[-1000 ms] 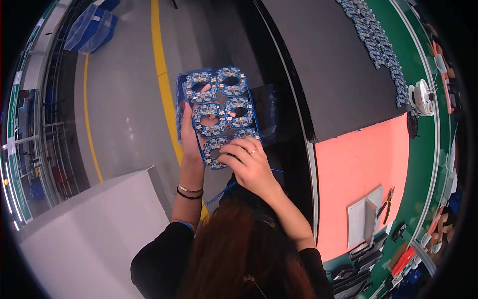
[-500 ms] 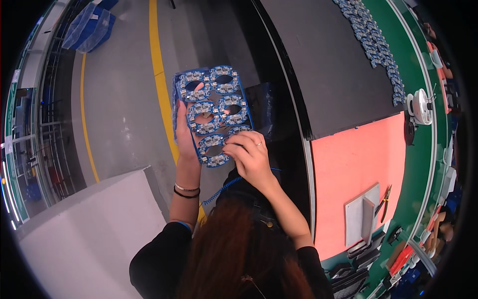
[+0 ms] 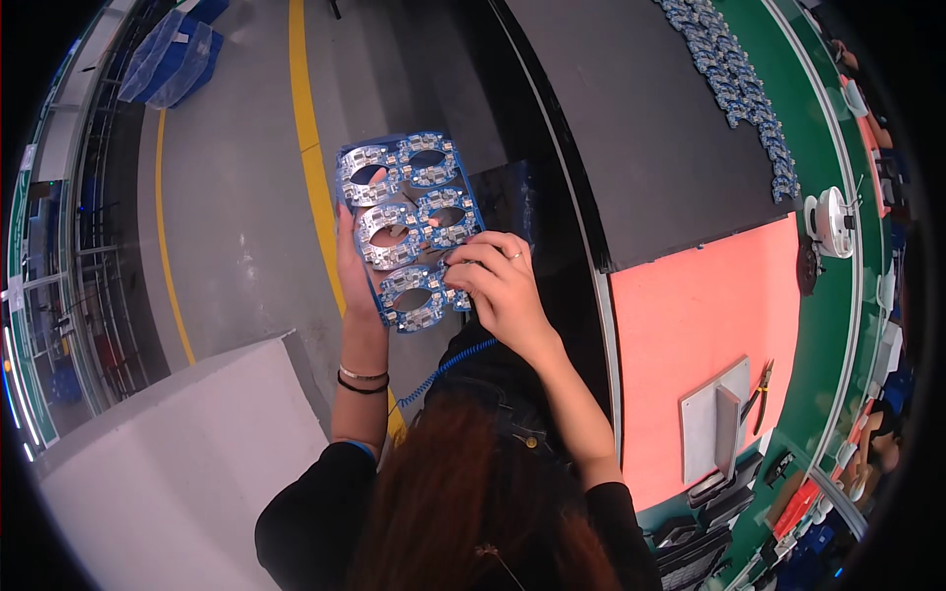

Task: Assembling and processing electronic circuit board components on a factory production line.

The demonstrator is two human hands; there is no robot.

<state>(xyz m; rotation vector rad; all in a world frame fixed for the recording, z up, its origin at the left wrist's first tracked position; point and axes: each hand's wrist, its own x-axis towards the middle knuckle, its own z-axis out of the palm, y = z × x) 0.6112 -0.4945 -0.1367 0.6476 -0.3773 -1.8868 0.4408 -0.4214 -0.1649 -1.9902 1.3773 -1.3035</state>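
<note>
A blue circuit board panel, with ring-shaped boards in two columns and large oval openings, is held up in front of me, tilted. My left hand supports it from behind along the left edge; some of its fingers show through the openings. At the lower right corner, my right hand has its fingers bent and closed on a ring-shaped board, covering most of that ring. Small silver and dark components dot the panel's face. Whether another sheet lies behind it, I cannot tell.
On my right, a bench has a black mat and a pink mat. Rows of blue circuit boards lie at its far end. Pliers sit beside a grey metal fixture. A white box-like surface stands at left.
The panel has shifted slightly left and tipped, so its left column catches more light. My right hand has shifted a little on the lower right ring, and more of that ring shows below the fingers.
</note>
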